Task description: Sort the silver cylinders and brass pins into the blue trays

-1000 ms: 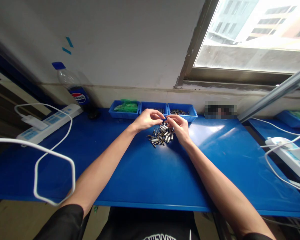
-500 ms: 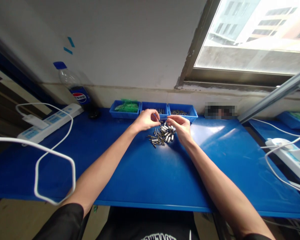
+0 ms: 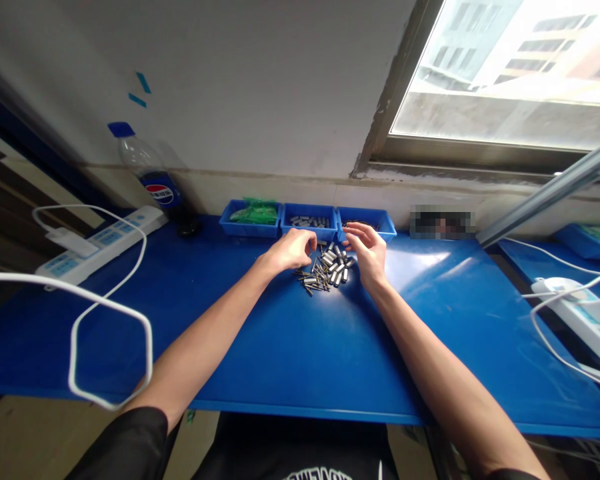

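A loose pile of small metal parts lies on the blue table: silvery cylinders (image 3: 337, 273) on the right and thin dark-and-brass pins (image 3: 319, 279) on the left. My left hand (image 3: 291, 249) is at the pile's upper left edge, its fingers curled closed and pointing down. Whatever its fingertips hold is hidden. Over the pile's right side, my right hand (image 3: 370, 255) has its fingers apart, with nothing visible between them. It partly covers the right blue bin (image 3: 387, 223), which holds thin pins. Grey cylinders fill part of the middle blue bin (image 3: 310, 233).
Green bags lie in the left blue bin (image 3: 250, 230). A cola bottle (image 3: 160, 187) and a white power strip (image 3: 100, 247) stand at the back left. A white cable (image 3: 147, 333) loops over the left forearm. Another power strip (image 3: 585, 313) is at right.
My hands have moved apart; the thin piece between their fingertips no longer shows there. My left hand has dropped lower, and my right hand's fingers have spread.
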`<state>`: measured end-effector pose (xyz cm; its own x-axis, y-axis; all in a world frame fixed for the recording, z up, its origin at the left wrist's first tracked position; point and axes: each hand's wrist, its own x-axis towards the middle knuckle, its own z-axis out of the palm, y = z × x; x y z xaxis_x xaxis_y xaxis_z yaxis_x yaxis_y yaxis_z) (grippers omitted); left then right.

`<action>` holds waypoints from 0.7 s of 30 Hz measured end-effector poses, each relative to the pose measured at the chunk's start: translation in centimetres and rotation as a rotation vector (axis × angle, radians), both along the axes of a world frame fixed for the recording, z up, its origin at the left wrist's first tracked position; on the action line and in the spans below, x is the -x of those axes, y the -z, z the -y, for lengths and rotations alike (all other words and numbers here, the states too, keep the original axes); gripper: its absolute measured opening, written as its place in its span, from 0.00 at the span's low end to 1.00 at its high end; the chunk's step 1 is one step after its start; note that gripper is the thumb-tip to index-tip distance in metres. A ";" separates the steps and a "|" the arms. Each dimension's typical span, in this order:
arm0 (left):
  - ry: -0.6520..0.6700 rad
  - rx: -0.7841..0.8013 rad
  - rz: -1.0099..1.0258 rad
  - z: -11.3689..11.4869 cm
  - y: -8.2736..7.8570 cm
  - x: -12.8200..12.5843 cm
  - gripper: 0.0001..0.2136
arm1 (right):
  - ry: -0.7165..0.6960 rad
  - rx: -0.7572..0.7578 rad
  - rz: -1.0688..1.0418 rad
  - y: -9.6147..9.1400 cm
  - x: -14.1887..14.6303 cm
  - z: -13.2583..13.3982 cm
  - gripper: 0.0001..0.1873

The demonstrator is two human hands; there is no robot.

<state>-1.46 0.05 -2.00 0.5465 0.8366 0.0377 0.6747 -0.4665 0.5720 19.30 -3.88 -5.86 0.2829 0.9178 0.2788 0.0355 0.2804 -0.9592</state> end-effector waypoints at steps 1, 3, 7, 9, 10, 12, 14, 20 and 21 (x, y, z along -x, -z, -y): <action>-0.008 0.003 0.016 0.0 -0.1 0.0 0.16 | 0.001 -0.001 -0.001 0.0 0.0 0.0 0.19; -0.024 0.010 0.074 -0.1 -0.2 0.0 0.18 | -0.003 -0.005 -0.005 -0.1 0.0 0.0 0.19; -0.010 0.029 0.240 -0.4 -0.6 0.1 0.17 | -0.031 -0.002 -0.018 -0.3 0.2 0.1 0.17; 0.006 0.050 0.331 -0.6 -0.8 0.1 0.13 | -0.051 0.003 -0.018 -0.5 0.4 0.3 0.16; 0.010 0.065 0.378 -0.6 -1.0 0.1 0.12 | -0.063 0.004 -0.017 -0.6 0.5 0.3 0.15; 0.003 0.097 0.472 -0.7 -1.3 0.1 0.09 | -0.093 0.000 -0.014 -0.8 0.6 0.5 0.14; -0.023 0.132 0.564 -0.6 -1.6 0.0 0.09 | -0.135 -0.002 -0.010 -0.9 0.7 0.6 0.14; -0.085 0.183 0.657 -0.2 -1.8 -0.2 0.13 | -0.256 0.042 -0.087 -0.9 0.8 0.7 0.15; -0.082 0.181 0.652 -0.3 -1.7 -0.2 0.13 | -0.265 0.050 -0.099 -0.8 0.8 0.7 0.15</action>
<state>-1.21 0.34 -0.35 0.3944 0.8983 0.1937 0.1944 -0.2875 0.9378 18.50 -4.61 -5.03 0.0552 0.9751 0.2146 -0.1270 0.2200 -0.9672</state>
